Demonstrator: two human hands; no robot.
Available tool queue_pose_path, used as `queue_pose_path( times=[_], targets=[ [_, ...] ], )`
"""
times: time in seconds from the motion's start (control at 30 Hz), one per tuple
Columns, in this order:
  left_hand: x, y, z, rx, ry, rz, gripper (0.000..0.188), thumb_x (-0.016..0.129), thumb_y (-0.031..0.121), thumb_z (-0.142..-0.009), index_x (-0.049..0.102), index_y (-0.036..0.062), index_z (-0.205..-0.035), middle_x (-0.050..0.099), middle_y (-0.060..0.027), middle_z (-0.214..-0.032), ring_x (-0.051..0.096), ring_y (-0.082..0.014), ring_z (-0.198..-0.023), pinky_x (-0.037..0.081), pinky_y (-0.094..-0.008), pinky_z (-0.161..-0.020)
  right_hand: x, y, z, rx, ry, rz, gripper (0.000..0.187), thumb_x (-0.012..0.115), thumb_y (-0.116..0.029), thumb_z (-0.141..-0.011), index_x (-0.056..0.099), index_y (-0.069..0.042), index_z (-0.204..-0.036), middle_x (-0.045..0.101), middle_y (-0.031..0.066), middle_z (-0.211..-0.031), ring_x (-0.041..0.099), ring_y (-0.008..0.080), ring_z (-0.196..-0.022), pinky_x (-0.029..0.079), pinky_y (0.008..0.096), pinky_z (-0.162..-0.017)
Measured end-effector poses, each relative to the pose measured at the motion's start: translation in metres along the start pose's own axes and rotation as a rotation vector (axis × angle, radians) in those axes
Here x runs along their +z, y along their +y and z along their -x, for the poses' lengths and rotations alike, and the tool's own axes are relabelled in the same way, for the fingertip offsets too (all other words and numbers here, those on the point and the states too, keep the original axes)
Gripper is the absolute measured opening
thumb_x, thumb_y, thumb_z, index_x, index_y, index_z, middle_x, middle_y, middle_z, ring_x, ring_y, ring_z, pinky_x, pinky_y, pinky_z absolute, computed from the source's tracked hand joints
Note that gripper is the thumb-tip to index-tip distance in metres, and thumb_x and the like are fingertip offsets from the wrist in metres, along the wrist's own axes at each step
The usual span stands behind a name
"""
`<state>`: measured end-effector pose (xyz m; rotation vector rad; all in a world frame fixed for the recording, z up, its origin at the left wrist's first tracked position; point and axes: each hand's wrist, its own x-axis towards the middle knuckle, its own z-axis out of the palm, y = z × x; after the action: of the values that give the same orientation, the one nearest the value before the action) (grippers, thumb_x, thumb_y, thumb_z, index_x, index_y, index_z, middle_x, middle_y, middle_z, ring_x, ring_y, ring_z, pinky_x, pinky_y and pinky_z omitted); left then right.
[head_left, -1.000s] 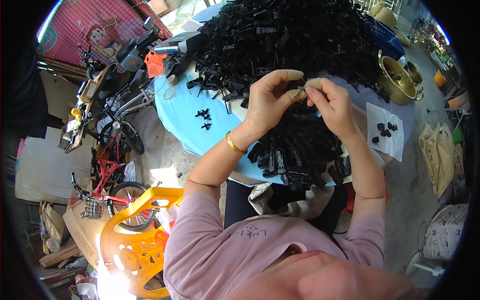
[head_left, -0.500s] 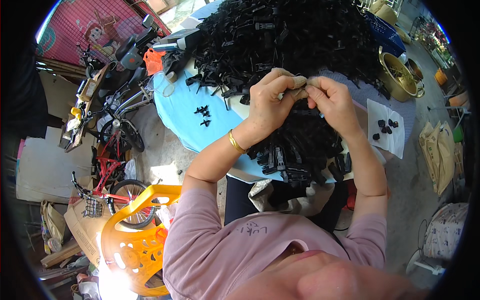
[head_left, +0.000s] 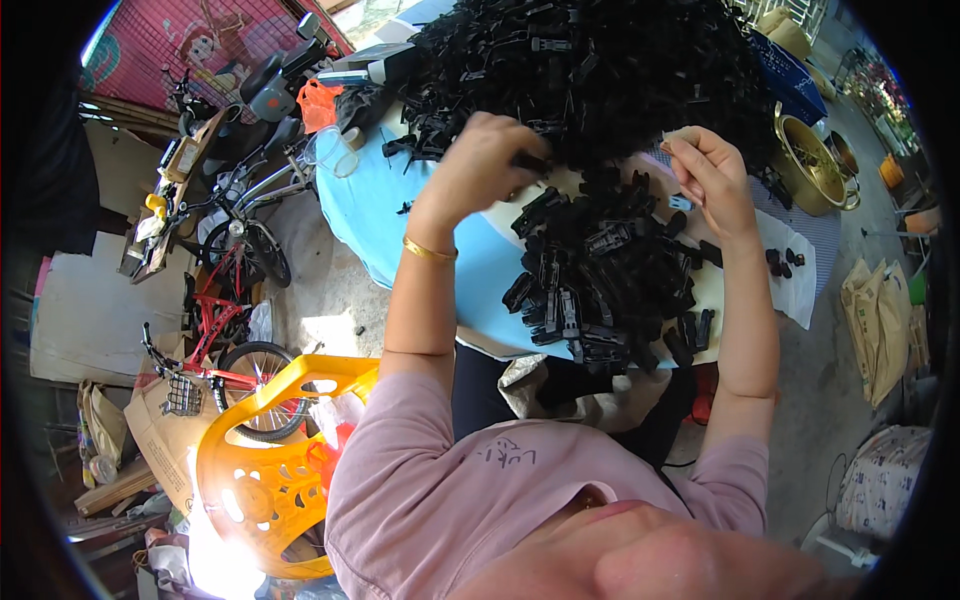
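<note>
My left hand (head_left: 487,168) is over the left part of the table, smeared by motion, its fingers closed around a black plastic part (head_left: 532,163). My right hand (head_left: 712,178) is raised on the right, thumb and fingertips pinched together; anything between them is too small to make out. Between and below my hands lies a heap of long black plastic parts (head_left: 605,270). Beyond them rises a much bigger mound of similar black parts (head_left: 600,70). A small light-blue piece (head_left: 681,202) lies just below my right hand.
A white sheet (head_left: 800,300) with several small dark pieces lies at the right. Beside it stands a brass-coloured pot (head_left: 822,190). A clear cup (head_left: 335,155) and an orange bag (head_left: 318,104) are at the left. A yellow plastic chair (head_left: 250,470) and bicycles (head_left: 225,310) stand left of me.
My hands were together over the heap and have parted. The left swung left with a black plastic part; the right moved right, still pinched.
</note>
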<state>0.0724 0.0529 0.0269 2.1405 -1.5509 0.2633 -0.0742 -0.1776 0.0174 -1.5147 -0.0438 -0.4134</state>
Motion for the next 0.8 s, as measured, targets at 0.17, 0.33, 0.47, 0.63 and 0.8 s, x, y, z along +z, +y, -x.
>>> queue_pose_path(
  times=[0.17,0.33,0.47,0.63,0.8],
  targets=[
    [0.01,-0.018,0.007,-0.285,-0.041,-0.158,0.035,0.069,0.005,-0.057,0.063,0.0081,-0.092,0.054,-0.0095,-0.091,0.045,-0.0297,-0.097,0.04,-0.0349,-0.086,0.005,0.002,0.0,0.017,0.024,0.046,0.011,0.053,-0.011,-0.087,0.058,-0.002,-0.088,0.048,-0.0037,-0.059,0.033,-0.0015,-0.044,0.024,0.0128,-0.039],
    [0.017,-0.029,0.002,-0.224,-0.023,-0.129,0.036,0.066,0.003,-0.062,0.063,0.0065,-0.098,0.055,-0.0115,-0.091,0.051,-0.0291,-0.091,0.043,-0.0337,-0.082,0.009,0.003,0.001,0.015,0.01,0.095,0.01,0.053,-0.01,-0.087,0.058,-0.001,-0.088,0.049,-0.0035,-0.06,0.033,-0.0015,-0.044,0.024,0.013,-0.038],
    [0.017,-0.032,-0.001,-0.208,-0.039,0.154,0.031,0.057,-0.002,-0.069,0.062,0.0028,-0.099,0.061,-0.0147,-0.085,0.06,-0.0242,-0.077,0.047,-0.0307,-0.071,0.01,0.004,0.0,-0.021,0.032,0.174,0.011,0.053,-0.01,-0.087,0.059,-0.002,-0.089,0.049,-0.0035,-0.06,0.033,-0.0014,-0.043,0.024,0.0131,-0.038],
    [0.008,-0.015,-0.007,-0.308,0.117,0.209,0.032,0.051,-0.006,-0.07,0.06,0.0007,-0.1,0.063,-0.0162,-0.078,0.062,-0.0307,-0.073,0.048,-0.032,-0.069,0.01,0.005,0.0,0.004,0.051,0.177,0.01,0.054,-0.011,-0.086,0.06,-0.003,-0.089,0.048,-0.0042,-0.059,0.034,-0.0011,-0.045,0.025,0.0135,-0.039],
    [0.005,0.009,-0.014,-0.234,0.461,0.284,0.042,0.05,-0.011,-0.072,0.058,0.0068,-0.109,0.064,-0.0112,-0.079,0.063,-0.0185,-0.072,0.048,-0.0268,-0.066,0.014,0.012,-0.001,-0.101,0.054,0.334,0.016,0.061,-0.012,-0.082,0.061,-0.002,-0.094,0.055,-0.0027,-0.067,0.045,0.0007,-0.056,0.036,0.0143,-0.051]
  ],
)
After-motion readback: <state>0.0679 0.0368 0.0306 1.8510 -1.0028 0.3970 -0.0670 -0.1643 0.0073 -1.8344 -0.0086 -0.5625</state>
